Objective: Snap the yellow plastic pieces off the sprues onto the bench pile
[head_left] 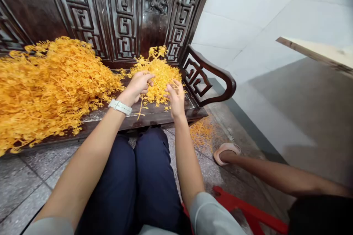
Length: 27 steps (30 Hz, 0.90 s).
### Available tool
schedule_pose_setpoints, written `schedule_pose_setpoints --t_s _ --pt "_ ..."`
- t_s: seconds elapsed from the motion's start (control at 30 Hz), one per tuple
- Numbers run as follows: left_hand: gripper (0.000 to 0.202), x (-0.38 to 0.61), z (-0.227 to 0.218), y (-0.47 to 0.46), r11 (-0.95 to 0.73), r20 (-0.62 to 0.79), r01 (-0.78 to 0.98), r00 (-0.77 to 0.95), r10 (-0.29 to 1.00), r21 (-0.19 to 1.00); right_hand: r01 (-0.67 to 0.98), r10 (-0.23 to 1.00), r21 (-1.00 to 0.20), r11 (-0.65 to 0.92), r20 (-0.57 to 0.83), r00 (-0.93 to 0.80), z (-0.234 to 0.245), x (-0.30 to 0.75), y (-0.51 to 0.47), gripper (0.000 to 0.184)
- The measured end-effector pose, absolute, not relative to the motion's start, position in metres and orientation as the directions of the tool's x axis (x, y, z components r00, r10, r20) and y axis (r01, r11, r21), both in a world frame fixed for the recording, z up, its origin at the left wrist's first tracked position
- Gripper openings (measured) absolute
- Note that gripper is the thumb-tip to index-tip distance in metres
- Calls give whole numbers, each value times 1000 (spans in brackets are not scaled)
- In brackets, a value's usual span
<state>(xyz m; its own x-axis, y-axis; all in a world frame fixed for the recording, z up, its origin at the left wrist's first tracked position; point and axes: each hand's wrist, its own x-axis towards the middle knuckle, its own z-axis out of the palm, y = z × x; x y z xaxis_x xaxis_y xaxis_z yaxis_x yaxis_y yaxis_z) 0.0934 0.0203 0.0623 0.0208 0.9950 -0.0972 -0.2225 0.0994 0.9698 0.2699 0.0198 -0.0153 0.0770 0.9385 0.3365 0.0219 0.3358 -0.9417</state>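
My left hand (138, 86), with a pale watch (120, 107) on its wrist, is closed on a yellow plastic sprig (141, 107) whose branched end hangs below the palm. My right hand (176, 97) is a little to the right, fingers curled towards the left hand. Something small and yellow shows at its fingertips, too fine to make out. Both hands are over the near side of a small heap of yellow plastic sprigs (162, 71) on the dark wooden bench seat. A couple of sprig heads (157, 51) stick up above this heap.
A much larger heap of yellow sprigs (52, 88) covers the bench's left part. The carved armrest (212, 77) bounds the right end. Orange-yellow bits (202, 132) lie on the floor. Another person's leg and shoe (226, 152) and a red stool (248, 211) are at the right.
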Motion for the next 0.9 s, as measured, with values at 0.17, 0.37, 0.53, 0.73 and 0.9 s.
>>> schedule_pose_setpoints --t_s 0.17,0.37,0.53,0.73,0.9 --pt "32 94 56 16 -37 2 174 198 980 984 -601 963 -754 265 174 206 2 300 29 56" --pt "53 93 59 13 -98 6 376 237 971 922 -701 968 -679 218 60 243 8 329 23 41" --pt "56 99 60 12 -104 -36 436 300 953 894 -374 954 -884 282 301 7 19 271 10 52" --pt "52 98 60 7 -202 24 336 466 884 920 -453 987 -881 135 159 -15 26 245 12 63" --pt "65 90 62 7 -86 -36 254 439 898 963 -539 974 -835 110 198 -108 38 262 -4 76"
